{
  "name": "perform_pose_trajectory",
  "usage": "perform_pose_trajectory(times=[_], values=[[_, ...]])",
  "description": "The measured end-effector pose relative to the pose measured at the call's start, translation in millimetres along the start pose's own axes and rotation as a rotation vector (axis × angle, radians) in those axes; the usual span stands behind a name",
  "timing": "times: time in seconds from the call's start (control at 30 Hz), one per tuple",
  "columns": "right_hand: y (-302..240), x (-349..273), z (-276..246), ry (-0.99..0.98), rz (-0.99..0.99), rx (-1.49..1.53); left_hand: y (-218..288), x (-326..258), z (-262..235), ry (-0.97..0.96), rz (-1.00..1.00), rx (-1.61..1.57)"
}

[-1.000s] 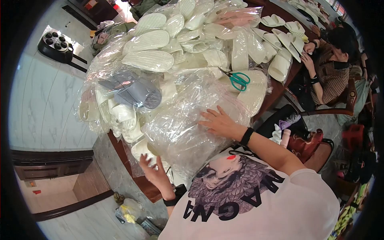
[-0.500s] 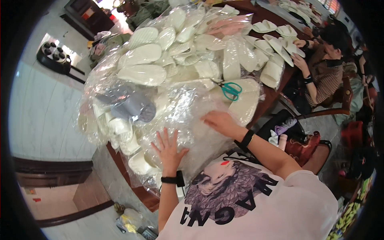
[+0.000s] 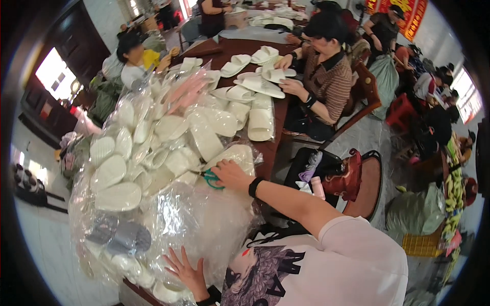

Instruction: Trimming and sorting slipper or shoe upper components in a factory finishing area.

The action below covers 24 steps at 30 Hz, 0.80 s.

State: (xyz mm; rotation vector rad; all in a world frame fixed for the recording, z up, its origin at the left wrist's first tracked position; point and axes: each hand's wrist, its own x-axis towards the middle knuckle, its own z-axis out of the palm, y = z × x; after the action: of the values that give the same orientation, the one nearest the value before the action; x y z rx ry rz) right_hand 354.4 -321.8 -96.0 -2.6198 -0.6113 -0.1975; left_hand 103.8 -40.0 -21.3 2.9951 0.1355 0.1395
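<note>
My right hand (image 3: 234,175) reaches across the heap with its fingers closed on the teal-handled scissors (image 3: 211,179), whose blades point left. Nearer to me, my left hand (image 3: 188,274) is open, fingers spread, over the clear plastic sheeting (image 3: 184,217). A large pile of cream slippers (image 3: 118,196) lies in and under this plastic on the table. Left of the sheeting, a pair of grey slippers (image 3: 122,237) shows through the film. Pinkish slippers (image 3: 188,92) in plastic lie farther back.
Beyond the heap on the right, a co-worker in a striped top (image 3: 326,76) handles a cream slipper (image 3: 278,75). A wooden chair (image 3: 365,94) and a dark seat holding a red-brown bag (image 3: 347,178) stand right of the table. Another person (image 3: 138,64) sits at the far left.
My right hand has moved from the plastic sheeting to the scissors and taken hold of them. My left hand stays spread near the sheeting. The view has turned up and to the right.
</note>
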Motion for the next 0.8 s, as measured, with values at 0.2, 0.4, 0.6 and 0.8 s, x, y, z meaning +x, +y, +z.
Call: perform_pose_trajectory(times=[0.2,0.4,0.6,0.8], values=[[23,-10,-21,0.155,0.150,0.280,-8,5,12,-0.042,-0.074,0.056],[114,-112,-71,0.399,0.490,-0.131,-4,11,15,-0.030,-0.038,0.002],[129,-115,-32,0.268,0.448,-0.283,-12,5,13,-0.033,-0.055,0.015],[158,-73,-2,0.299,0.447,-0.342,-2,18,15,-0.071,-0.028,0.016]])
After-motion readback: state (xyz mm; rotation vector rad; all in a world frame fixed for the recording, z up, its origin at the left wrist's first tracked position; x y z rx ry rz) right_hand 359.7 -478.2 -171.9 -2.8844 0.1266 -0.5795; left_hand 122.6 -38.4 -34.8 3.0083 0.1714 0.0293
